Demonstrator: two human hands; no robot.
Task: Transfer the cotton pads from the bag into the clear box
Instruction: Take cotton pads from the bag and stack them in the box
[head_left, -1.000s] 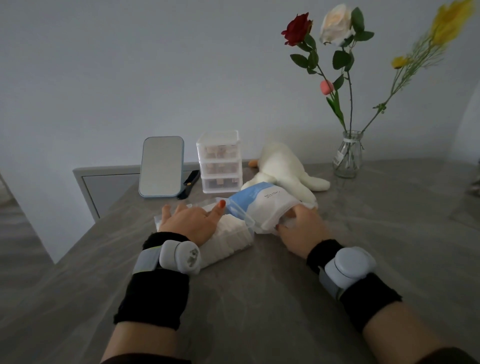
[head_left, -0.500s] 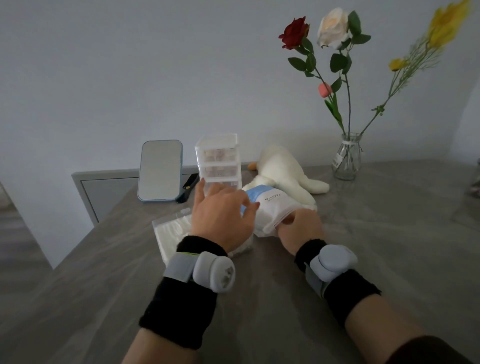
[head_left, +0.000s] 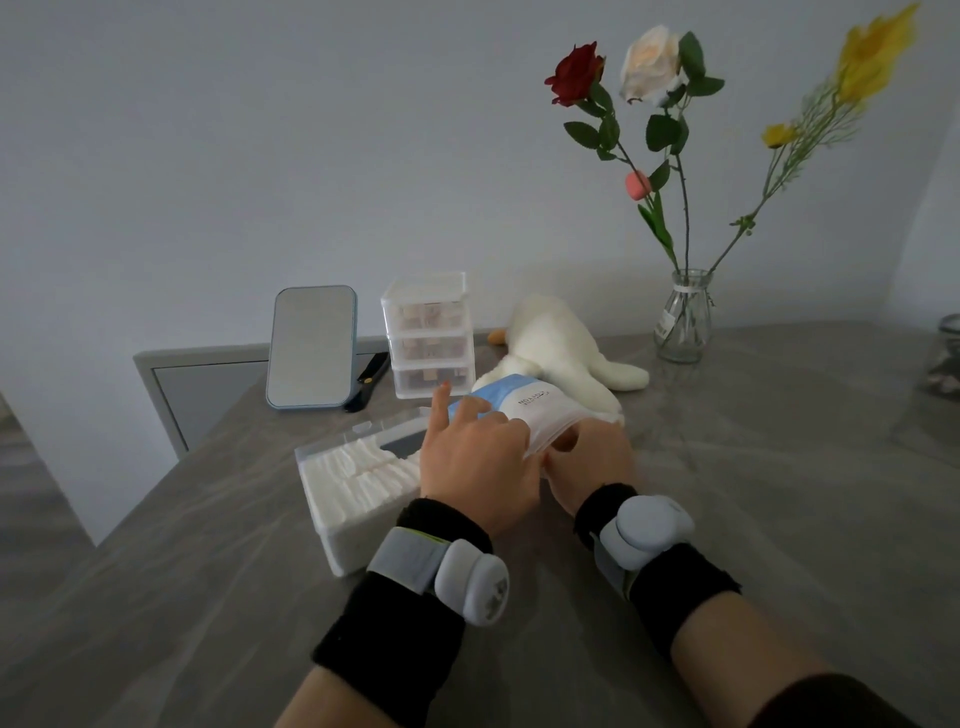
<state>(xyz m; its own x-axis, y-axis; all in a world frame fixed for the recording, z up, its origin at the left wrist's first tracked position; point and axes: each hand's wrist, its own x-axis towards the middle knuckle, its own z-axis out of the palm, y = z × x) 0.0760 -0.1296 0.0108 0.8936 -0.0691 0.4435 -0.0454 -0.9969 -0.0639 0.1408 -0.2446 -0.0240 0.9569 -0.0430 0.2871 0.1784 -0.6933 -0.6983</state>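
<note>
Head view. Clear box (head_left: 332, 525) sits open on the grey table (head_left: 753, 493), most of it packed with rows of white cotton pads (head_left: 358, 473); a dark unfilled patch shows at the box's far end. Bag (head_left: 524, 408), a blue-and-white soft pouch, lies just right of the box, mouth toward the person. Right hand (head_left: 592, 462), right of the box, is curled on the bag's mouth edge, fingers showing through the film. Left hand (head_left: 472, 462) lies over the bag beside the box, fingers mostly straight, touching rather than clamping; thumb hidden. Judgement: pads are light, soft and compressible, and a stack may fan apart. Pinch it gently across its flat end faces. The film looks slippery, so hold the bag at its rim.
</note>
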